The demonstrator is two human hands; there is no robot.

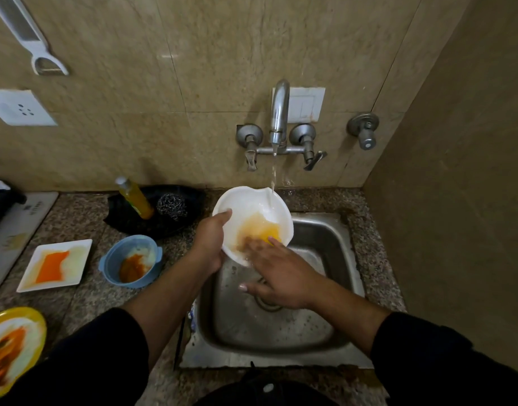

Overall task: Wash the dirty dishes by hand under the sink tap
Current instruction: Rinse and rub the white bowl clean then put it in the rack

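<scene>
A white bowl (246, 206) with orange-yellow residue inside is tilted over the steel sink (325, 247), under the stream from the wall tap (279, 112). My left hand (211, 241) grips the bowl's left rim. My right hand (278, 273) lies flat with fingers spread, its fingertips rubbing the stained bottom inside the bowl. Water runs onto the bowl's upper inner wall. On the counter to the left wait a blue bowl (129, 256) with orange paste, a white square plate (32, 276) with an orange smear, and a yellow plate (26, 317) with food remains.
A yellow soap bottle (134, 199) and a steel scrubber (171, 206) sit in a black tray (140, 227) behind the blue bowl. A separate valve (364, 128) sticks out of the wall at right. A side wall stands close to the sink's right.
</scene>
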